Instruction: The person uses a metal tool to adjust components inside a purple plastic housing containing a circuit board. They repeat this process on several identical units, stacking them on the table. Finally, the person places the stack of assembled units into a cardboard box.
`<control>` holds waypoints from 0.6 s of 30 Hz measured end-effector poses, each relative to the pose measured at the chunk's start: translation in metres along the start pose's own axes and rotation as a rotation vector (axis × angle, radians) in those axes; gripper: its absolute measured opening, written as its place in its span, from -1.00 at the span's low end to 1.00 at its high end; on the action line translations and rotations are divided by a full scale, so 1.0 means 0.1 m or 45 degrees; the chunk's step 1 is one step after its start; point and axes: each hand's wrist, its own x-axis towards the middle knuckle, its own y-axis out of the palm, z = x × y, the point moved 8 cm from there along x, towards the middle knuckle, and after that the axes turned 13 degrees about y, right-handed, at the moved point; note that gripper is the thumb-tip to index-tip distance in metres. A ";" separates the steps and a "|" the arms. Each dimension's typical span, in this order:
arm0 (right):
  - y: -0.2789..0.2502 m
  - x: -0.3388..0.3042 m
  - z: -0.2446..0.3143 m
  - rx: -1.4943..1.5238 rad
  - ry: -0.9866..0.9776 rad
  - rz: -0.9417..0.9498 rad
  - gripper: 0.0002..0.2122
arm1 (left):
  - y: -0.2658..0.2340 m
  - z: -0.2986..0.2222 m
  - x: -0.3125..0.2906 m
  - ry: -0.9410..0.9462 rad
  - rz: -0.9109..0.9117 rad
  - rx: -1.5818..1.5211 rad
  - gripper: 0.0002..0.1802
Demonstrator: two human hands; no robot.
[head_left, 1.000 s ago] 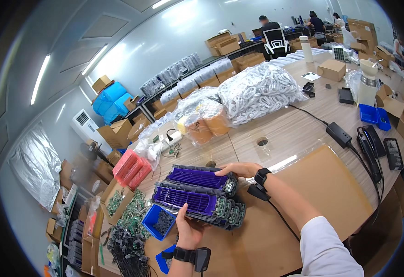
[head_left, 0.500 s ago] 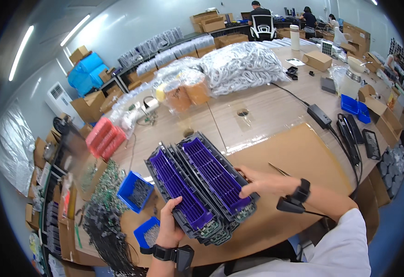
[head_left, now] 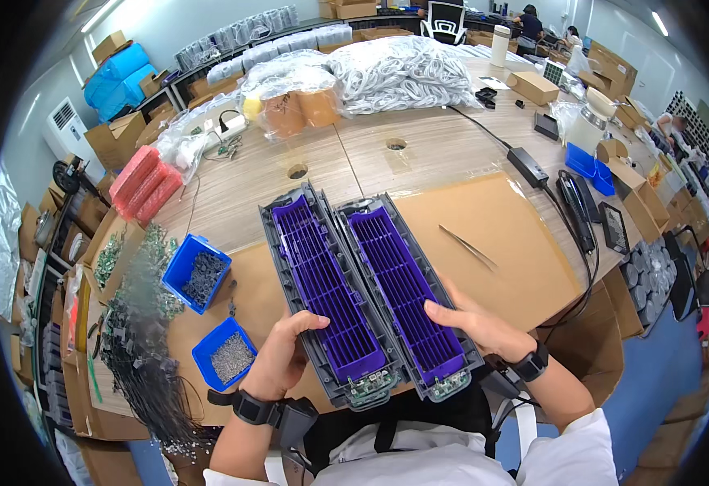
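Two long grey plastic housings with purple slatted grilles are held side by side above the cardboard-covered table. My left hand (head_left: 281, 354) grips the left housing (head_left: 326, 283) by its outer edge, thumb on the purple slats. My right hand (head_left: 481, 322) does the same with the right housing (head_left: 403, 292), its thumb over the grille's edge. Small green circuit boards show at both near ends. The far ends are slightly apart, with a narrow gap running between the housings. The fingers beneath are mostly hidden.
Metal tweezers (head_left: 469, 247) lie on the cardboard sheet (head_left: 524, 231) at right. Two blue bins of small parts (head_left: 195, 306) stand left, beside a heap of black cables (head_left: 140, 364). A power adapter (head_left: 528, 166) trails a cord. Bagged white cables (head_left: 407, 77) lie at the back.
The two housings have turned to point more straight away from me and lie flatter. The gap between them has widened. My hands have moved with them, and the view has shifted.
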 end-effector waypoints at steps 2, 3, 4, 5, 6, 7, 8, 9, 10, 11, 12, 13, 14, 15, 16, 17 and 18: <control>0.05 0.05 0.00 0.234 0.075 -0.010 -0.17 | -0.02 -0.01 0.01 0.018 0.045 0.074 -0.56; 0.06 0.07 0.02 0.216 0.091 -0.001 -0.17 | 0.00 -0.02 0.01 0.015 0.060 0.060 -0.57; 0.06 0.09 0.04 0.200 0.107 0.006 -0.18 | 0.01 -0.02 0.01 0.011 0.076 0.048 -0.58; 0.06 0.12 0.05 0.185 0.124 0.010 -0.18 | 0.02 -0.02 0.02 0.005 0.095 0.036 -0.58; 0.06 0.11 0.07 0.225 0.127 0.013 -0.10 | 0.03 0.01 0.02 -0.020 0.094 -0.007 -0.59; 0.03 0.12 0.02 0.249 0.147 -0.035 -0.07 | 0.03 0.04 0.04 -0.048 0.098 -0.047 -0.59; -0.02 0.14 -0.05 0.276 0.166 -0.089 -0.04 | 0.02 0.08 0.05 -0.080 0.106 -0.084 -0.60; -0.05 0.14 -0.11 0.310 0.184 -0.142 -0.02 | -0.11 0.16 0.09 -0.071 0.086 -0.134 -0.59; -0.01 0.10 -0.05 0.368 0.209 -0.125 0.01 | -0.08 0.13 0.08 -0.043 0.063 -0.137 -0.59; 0.04 0.05 -0.02 0.497 0.155 -0.104 -0.06 | 0.04 0.08 0.05 -0.030 0.071 -0.140 -0.58; 0.01 0.06 0.02 0.411 -0.010 -0.111 -0.09 | 0.05 0.07 0.05 -0.024 0.061 -0.144 -0.57; 0.01 0.08 0.02 0.370 -0.147 -0.152 -0.13 | 0.06 0.07 0.02 -0.021 0.046 -0.146 -0.57; 0.02 0.16 -0.14 0.304 -0.132 -0.109 -0.09 | 0.16 0.00 -0.08 0.012 0.014 -0.157 -0.56; 0.06 0.27 -0.30 0.207 -0.102 -0.161 -0.09 | 0.17 -0.01 -0.17 0.055 -0.035 -0.173 -0.55; 0.10 0.28 -0.39 0.085 0.060 -0.236 -0.08 | -0.03 0.06 -0.13 0.184 -0.058 -0.109 -0.55; 0.15 0.26 -0.41 0.029 0.058 -0.305 -0.03 | -0.28 -0.01 -0.13 0.345 -0.069 -0.050 -0.55; 0.14 0.13 -0.40 -0.160 0.234 -0.410 0.02 | -0.29 -0.02 -0.15 0.483 0.179 0.168 -0.52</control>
